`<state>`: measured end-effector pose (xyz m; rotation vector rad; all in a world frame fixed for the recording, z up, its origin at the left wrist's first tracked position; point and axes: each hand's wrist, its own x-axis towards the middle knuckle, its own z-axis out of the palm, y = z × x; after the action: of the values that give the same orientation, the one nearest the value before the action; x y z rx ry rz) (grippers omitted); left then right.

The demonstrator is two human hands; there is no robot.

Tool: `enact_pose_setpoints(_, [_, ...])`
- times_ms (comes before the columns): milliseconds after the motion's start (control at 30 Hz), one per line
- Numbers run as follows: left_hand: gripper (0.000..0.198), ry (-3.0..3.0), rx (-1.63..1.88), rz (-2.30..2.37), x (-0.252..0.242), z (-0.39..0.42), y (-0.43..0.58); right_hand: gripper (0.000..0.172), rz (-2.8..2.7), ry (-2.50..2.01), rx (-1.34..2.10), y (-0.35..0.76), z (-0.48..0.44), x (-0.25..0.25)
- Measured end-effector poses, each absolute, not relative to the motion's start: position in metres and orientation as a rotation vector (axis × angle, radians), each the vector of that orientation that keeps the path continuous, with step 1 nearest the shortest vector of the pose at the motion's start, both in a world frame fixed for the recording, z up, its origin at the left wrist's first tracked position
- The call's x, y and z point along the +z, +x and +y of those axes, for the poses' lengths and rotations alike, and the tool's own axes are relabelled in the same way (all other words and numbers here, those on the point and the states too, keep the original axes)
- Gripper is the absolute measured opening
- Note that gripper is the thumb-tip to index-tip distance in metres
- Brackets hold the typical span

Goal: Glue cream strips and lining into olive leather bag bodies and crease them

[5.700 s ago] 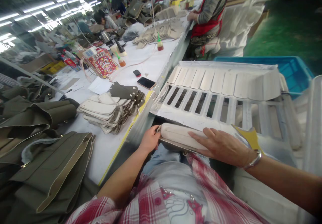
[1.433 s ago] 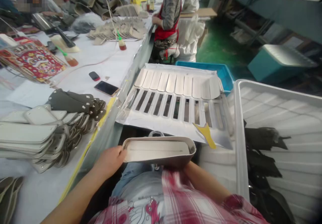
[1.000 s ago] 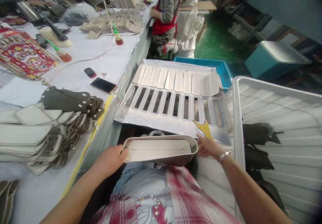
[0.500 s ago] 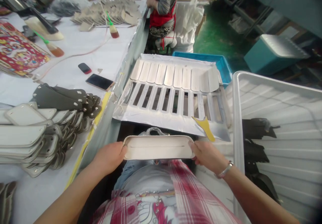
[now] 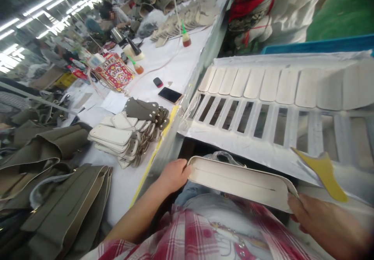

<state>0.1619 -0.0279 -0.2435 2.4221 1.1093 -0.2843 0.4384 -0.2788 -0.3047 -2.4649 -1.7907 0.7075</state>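
A long cream bag piece (image 5: pixel 239 180) with rounded ends, a dark edge and a thin line along its middle is stretched between my hands above my lap. My left hand (image 5: pixel 175 174) pinches its left end. Closed on the right end, which bends up slightly, is my right hand (image 5: pixel 318 217), partly blurred. Behind the piece shows a loop of clear plastic-wrapped handle (image 5: pixel 224 157). Just beyond, a white slatted rack (image 5: pixel 233 135) carries a row of cream panels (image 5: pixel 264 85). On its near edge lies a yellow flat tool (image 5: pixel 324 172).
On the white table (image 5: pixel 175 67) to the left lie stacked pale panels (image 5: pixel 112 135), dark green panels (image 5: pixel 140 108), a phone (image 5: pixel 170 95) and glue bottles (image 5: pixel 186 38). Dark green bags (image 5: pixel 70 197) fill the near left. A co-worker in a red apron (image 5: pixel 248 5) stands beyond the rack.
The view has swung left, so the dark green bags and more of the room now show. The bag piece stays between both hands and now slants down to the right.
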Motion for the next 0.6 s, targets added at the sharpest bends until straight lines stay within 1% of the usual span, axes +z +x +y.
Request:
enact_pose_setpoints(67, [0.029,2.527,-0.431,1.120,-0.240,-0.028,0.169,0.023,-1.927,-2.414,0.688,0.439,-0.280,-0.305])
enact_pose_setpoints(133, [0.031,2.558,-0.543,1.132,-0.238,-0.028,0.174,0.022,-1.923,-2.401,0.717,0.440,-0.280,-0.307])
enact_pose_setpoints(233, [0.033,2.569,-0.637,1.145,-0.238,-0.030,0.176,0.019,-1.862,-2.361,0.823,0.442,-0.280,-0.312])
enact_pose_setpoints(300, [0.034,2.558,-0.671,1.154,-0.238,-0.032,0.175,0.020,-1.835,-2.338,0.871,0.444,-0.280,-0.313])
enact_pose_setpoints(400, [0.034,2.546,-0.684,1.174,-0.239,-0.034,0.175,0.024,-1.753,-2.327,0.963,0.448,-0.278,-0.311])
enact_pose_setpoints(500, [0.033,2.529,-0.650,1.183,-0.241,-0.034,0.176,0.029,-1.456,-2.330,1.150,0.451,-0.274,-0.304])
enact_pose_setpoints(600, [0.031,2.436,-0.583,1.186,-0.242,-0.031,0.176,0.044,-1.102,-2.307,1.332,0.450,-0.267,-0.297])
